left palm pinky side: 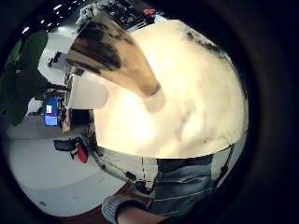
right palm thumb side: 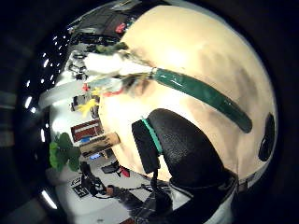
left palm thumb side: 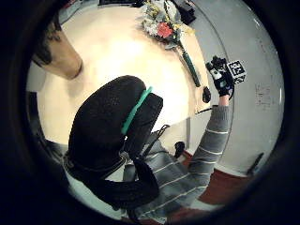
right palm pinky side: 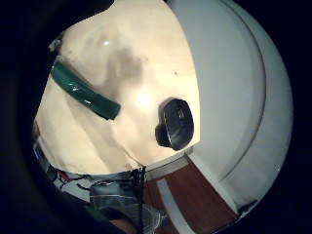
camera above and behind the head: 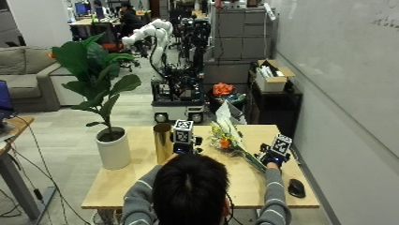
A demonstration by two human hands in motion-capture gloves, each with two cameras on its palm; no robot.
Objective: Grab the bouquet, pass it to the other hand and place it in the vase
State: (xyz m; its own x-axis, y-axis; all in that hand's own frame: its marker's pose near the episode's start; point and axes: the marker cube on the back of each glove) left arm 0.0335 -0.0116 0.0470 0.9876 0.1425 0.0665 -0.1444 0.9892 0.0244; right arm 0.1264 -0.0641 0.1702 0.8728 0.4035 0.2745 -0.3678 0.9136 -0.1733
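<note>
The bouquet lies on the counter, right of centre, its flowers toward the far edge and its green wrapped stem pointing near and right. The right hand hovers over the near end of that stem; its palm views show the stem lying bare on the counter with no fingers around it, and the left thumb side view shows the right hand's fingers loosely spread, holding nothing. The left hand is above the counter just right of the gold vase, which stands upright left of the bouquet; whether its fingers are curled or straight I cannot tell. A white plant pot stands left of the vase. A black mouse sits near the counter's near right corner.
</note>
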